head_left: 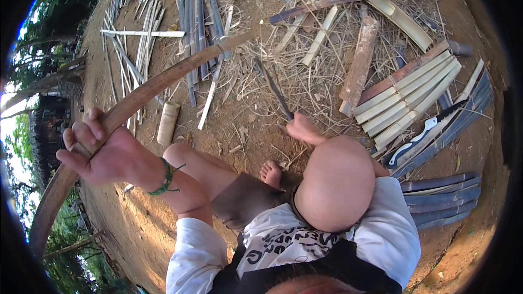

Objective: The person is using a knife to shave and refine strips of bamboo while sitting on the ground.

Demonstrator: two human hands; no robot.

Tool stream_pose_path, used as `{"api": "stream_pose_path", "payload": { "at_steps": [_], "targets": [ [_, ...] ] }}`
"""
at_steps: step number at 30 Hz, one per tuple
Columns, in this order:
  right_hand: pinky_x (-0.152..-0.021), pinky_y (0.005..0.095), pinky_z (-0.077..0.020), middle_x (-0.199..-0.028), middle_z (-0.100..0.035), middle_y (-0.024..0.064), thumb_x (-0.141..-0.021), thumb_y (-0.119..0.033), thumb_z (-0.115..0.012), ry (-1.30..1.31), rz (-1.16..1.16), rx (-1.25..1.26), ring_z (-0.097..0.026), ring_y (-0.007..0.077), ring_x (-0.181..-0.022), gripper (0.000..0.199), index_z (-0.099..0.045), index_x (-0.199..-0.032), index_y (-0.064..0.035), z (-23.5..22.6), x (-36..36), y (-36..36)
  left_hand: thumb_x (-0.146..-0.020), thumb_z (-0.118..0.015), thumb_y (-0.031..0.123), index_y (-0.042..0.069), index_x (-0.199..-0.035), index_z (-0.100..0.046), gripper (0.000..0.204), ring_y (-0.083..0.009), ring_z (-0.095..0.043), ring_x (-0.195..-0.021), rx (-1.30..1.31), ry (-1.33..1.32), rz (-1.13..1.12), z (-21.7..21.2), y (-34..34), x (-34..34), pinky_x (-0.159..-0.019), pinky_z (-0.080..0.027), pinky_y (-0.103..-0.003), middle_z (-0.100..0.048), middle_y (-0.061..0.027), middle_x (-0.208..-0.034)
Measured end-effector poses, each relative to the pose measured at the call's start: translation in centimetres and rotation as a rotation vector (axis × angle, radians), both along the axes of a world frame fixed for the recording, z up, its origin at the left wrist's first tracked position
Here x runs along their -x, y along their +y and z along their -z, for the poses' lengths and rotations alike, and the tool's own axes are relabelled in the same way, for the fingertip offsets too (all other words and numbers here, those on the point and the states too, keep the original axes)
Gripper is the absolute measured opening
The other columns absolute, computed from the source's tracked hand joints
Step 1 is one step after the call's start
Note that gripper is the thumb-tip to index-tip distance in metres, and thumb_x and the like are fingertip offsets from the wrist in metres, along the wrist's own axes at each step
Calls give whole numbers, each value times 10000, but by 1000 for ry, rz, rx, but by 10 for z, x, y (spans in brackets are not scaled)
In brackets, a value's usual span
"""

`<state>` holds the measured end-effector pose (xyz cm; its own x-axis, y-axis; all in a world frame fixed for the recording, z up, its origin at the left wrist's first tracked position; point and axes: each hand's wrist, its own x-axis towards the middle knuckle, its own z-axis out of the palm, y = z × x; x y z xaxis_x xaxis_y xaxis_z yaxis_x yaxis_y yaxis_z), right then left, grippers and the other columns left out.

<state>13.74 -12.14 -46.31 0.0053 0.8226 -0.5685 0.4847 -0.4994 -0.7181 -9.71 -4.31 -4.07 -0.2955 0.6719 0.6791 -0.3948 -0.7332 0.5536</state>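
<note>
1. Left hand is clamped round a long curved bamboo strip, held up off the dirt ground, likely for trimming.
2. Right hand is closed on a dark blade (grip partly hidden by the knee).
3. Split bamboo slats, pale and flat, lie stacked right; dry shavings litter the middle.

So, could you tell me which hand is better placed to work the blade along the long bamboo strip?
Probably the right hand: it already grips the dark blade, pointing toward the long bamboo strip. The left hand is wrapped around that strip, steadying it, so it is occupied.
</note>
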Motion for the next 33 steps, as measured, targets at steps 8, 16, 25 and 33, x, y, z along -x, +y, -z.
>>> {"api": "stream_pose_path", "payload": {
  "at_steps": [8, 16, 25, 33],
  "targets": [
    [-597, 397, -472, -632, -582, 104, -957, -342, -629, 389, 232, -322, -617, 261, -626, 375, -576, -1010, 25, -78, -39, -1, -1078, -396, 353, 3, -1029, -629, 423, -112, -392, -552, -8, 133, -255, 23, 6, -33, -621, -409, -272, -362, 29, -611],
    [-518, 440, -468, -601, -595, 153, -951, -298, -641, 237, -142, -730, -626, 369, -555, 329, -559, -1013, 14, -120, -1, 10, -1078, -410, 337, 27, -951, -638, 405, -75, -297, -490, -59, 157, -337, 36, -3, -57, -464, -258, -233, -271, 48, -572],
    [-510, 453, -478, -618, -622, 188, -937, -296, -642, 255, -120, -668, -636, 373, -545, 336, -591, -907, 35, -110, 2, 22, -1076, -404, 329, 30, -934, -631, 401, -72, -285, -482, -54, 133, -340, 42, 1, -51, -450, -249, -225, -275, 43, -573],
    [-559, 472, -491, -656, -643, 202, -909, -257, -664, 90, -41, -506, -652, 384, -597, 305, -609, -929, 43, -63, -8, 34, -1081, -360, 326, 32, -1007, -612, 394, -71, -285, -484, -118, 201, -230, 48, -2, -48, -448, -220, -213, -277, 42, -586]
  ]
}}
